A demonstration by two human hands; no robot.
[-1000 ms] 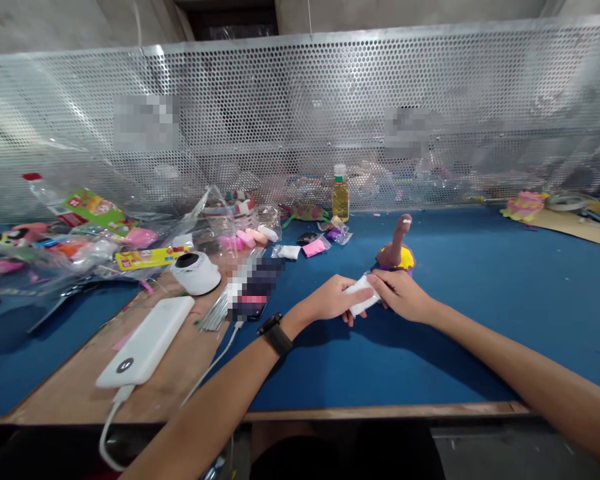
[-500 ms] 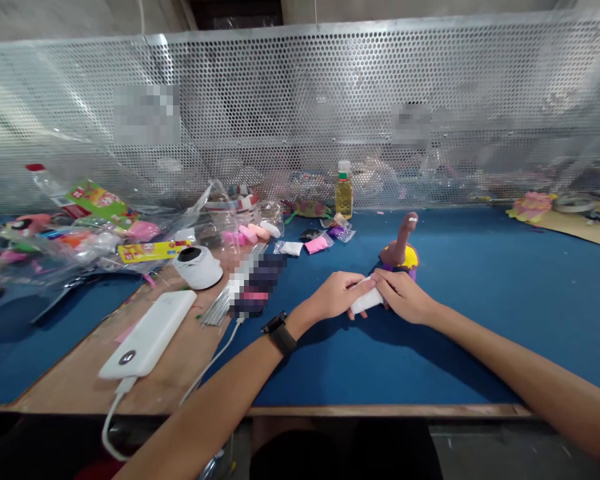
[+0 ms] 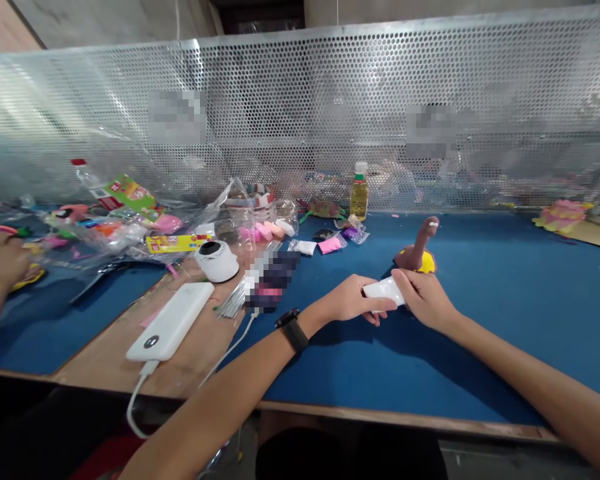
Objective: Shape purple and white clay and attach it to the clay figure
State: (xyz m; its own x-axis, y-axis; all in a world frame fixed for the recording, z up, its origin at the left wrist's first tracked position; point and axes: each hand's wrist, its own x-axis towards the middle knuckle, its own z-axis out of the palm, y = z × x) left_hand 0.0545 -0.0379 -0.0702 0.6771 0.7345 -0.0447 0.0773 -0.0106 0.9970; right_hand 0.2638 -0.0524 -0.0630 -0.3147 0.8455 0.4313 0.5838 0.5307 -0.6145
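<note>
Between both hands is a small white packet [image 3: 384,292], which looks like soft modelling clay in clear wrapping. My left hand [image 3: 357,298] grips its left end, thumb along the near side. At the other end, the fingers of my right hand [image 3: 423,297] pinch the packet's right edge. Just behind my right hand stands a clay figure [image 3: 419,253] with a long brown neck and a yellow-and-brown body; its lower part is hidden by the hand. Similar small packets, one white [image 3: 305,248] and one pink [image 3: 331,245], lie farther back on the blue mat [image 3: 330,360].
Left of my forearm are a phone [image 3: 275,277] with a cable, thin wires [image 3: 235,293], a white power bank [image 3: 173,320] and a white roll-like object [image 3: 217,261]. A bottle of yellow liquid [image 3: 359,193] stands by the perforated metal screen [image 3: 280,87]. Another person's hand [image 3: 3,263] is at far left.
The view has swung left, bringing another person's hand into sight. My hands have shifted their hold on the white packet, and more of it shows between them.
</note>
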